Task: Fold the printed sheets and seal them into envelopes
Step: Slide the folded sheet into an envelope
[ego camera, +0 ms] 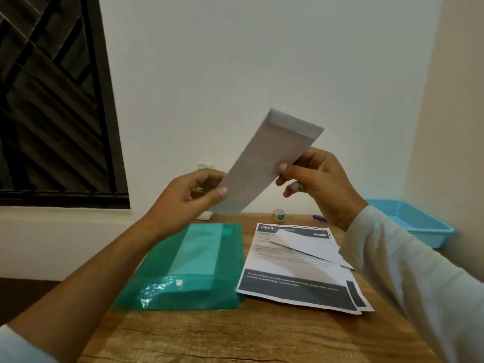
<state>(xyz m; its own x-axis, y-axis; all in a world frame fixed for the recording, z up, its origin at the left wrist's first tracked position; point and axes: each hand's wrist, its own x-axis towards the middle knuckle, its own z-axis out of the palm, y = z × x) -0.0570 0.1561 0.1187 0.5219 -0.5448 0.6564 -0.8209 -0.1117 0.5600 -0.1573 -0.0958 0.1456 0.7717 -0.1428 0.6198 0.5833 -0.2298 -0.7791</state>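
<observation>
While the white envelope (267,163) is tilting in the air above the table (235,336), the fingers of the left hand (193,195) are pinching its lower edge and those of the right hand (322,184) are clamping its right edge. Below, the printed sheets (296,279) are lying on the table, the top one reading "2659".

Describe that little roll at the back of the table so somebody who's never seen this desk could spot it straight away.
Start at the wooden table and look to its far edge by the white wall. Just beyond the top of the printed sheets sits a small roll, left of a blue pen. It is the only round thing there, pale with teal marks.
</observation>
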